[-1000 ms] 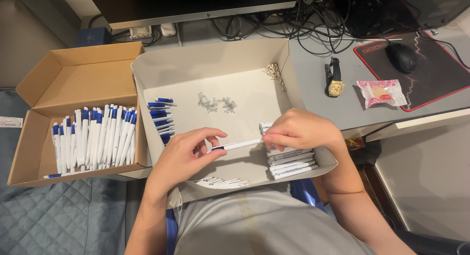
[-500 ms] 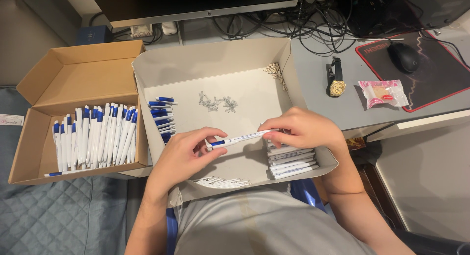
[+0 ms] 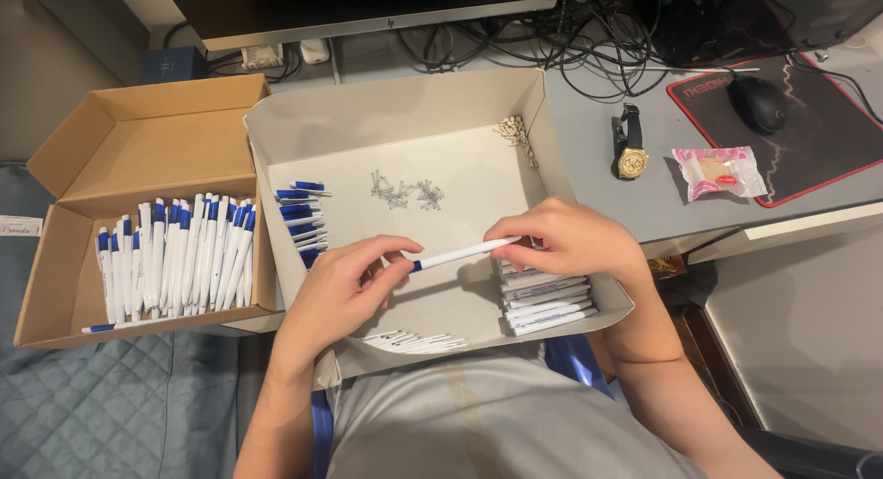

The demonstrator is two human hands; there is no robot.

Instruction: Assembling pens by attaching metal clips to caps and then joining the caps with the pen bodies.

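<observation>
Both hands hold one white pen (image 3: 460, 253) level above the grey cardboard tray (image 3: 405, 111). My left hand (image 3: 345, 286) pinches its blue end; my right hand (image 3: 566, 240) grips the white barrel's other end. Under my right hand lies a stack of white pen barrels (image 3: 544, 300). Blue pen parts (image 3: 302, 217) sit at the tray's left side, small metal springs (image 3: 405, 192) in its middle, and thin white refills (image 3: 414, 341) by the near wall.
A brown cardboard box (image 3: 138, 138) on the left holds several finished white and blue pens (image 3: 175, 258). On the desk to the right are a wristwatch (image 3: 630, 148), a wrapped snack (image 3: 717, 173), a mouse (image 3: 756, 102) on its pad, and tangled cables (image 3: 607, 37).
The pen has tilted from nearly level to slightly raised at its right end. My left hand's fingers have closed more tightly over the blue end, pushing it toward the barrel.
</observation>
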